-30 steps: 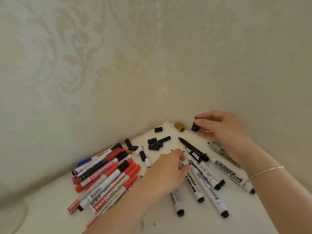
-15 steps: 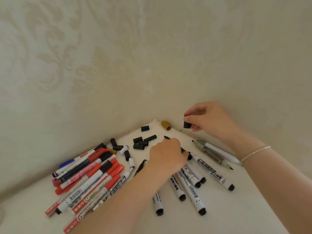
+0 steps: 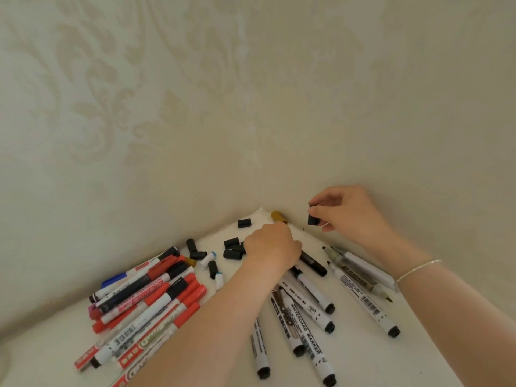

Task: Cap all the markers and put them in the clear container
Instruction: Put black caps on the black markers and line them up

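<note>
Alignment decides it: with the short black plastic cap (image 3: 312, 220) pinched in your right hand (image 3: 347, 212), lift the uncapped black-barrelled marker (image 3: 313, 263) under your curled left hand (image 3: 272, 245) off the white worktop (image 3: 363, 356) and press the cap straight on.

The wallpaper (image 3: 139, 107) is cream with a pale damask leaf pattern. On the white worktop (image 3: 377, 367) lie red-capped markers (image 3: 181, 300) — white barrels, red print — and white markers (image 3: 310, 311) with black print. Loose caps (image 3: 233, 248) are black; one cap (image 3: 278, 216) is mustard.
</note>
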The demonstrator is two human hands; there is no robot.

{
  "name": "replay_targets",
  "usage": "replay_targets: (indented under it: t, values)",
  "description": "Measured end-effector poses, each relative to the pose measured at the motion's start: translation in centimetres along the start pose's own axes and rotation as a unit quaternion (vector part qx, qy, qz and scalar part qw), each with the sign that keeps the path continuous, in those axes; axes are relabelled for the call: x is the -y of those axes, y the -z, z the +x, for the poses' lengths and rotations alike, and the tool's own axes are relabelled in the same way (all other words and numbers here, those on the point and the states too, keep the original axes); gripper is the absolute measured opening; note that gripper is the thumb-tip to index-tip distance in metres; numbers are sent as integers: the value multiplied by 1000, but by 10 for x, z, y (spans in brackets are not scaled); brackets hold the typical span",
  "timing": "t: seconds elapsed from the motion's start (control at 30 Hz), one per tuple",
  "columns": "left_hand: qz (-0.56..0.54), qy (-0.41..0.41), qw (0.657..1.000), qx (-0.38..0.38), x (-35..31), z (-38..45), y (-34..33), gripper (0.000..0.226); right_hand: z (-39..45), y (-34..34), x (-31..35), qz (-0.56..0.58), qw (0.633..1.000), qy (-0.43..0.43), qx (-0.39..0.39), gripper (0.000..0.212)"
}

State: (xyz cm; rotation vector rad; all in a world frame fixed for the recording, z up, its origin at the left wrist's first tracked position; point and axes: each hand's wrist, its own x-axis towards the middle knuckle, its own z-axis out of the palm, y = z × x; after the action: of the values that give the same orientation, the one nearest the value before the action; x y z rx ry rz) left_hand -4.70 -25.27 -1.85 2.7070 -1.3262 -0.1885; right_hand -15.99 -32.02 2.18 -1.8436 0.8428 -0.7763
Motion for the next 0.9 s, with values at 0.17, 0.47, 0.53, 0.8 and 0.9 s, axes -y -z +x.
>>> replay_targets:
  t: [0.17, 0.47, 0.53, 0.8, 0.9]
  values:
    - [47, -21, 998, -40, -16, 11, -4, 43, 9, -4, 0, 28, 999, 9, -32, 15]
    - [-211, -36, 974, -74, -16, 15, 24, 33, 10, -2, 6, 96, 978, 118, -142, 22]
    - [-356, -92, 925, -95, -6, 4, 44, 27, 7, 0, 14, 147, 964, 138, -175, 24]
    - [-345, -178, 913, -128, 36, -25, 71, 24, 8, -16, 45, 316, 929, 98, -167, 11]
    - [-326, -175, 918, -142, 48, -26, 71, 30, 7, -22, 51, 346, 927, 72, -126, 8]
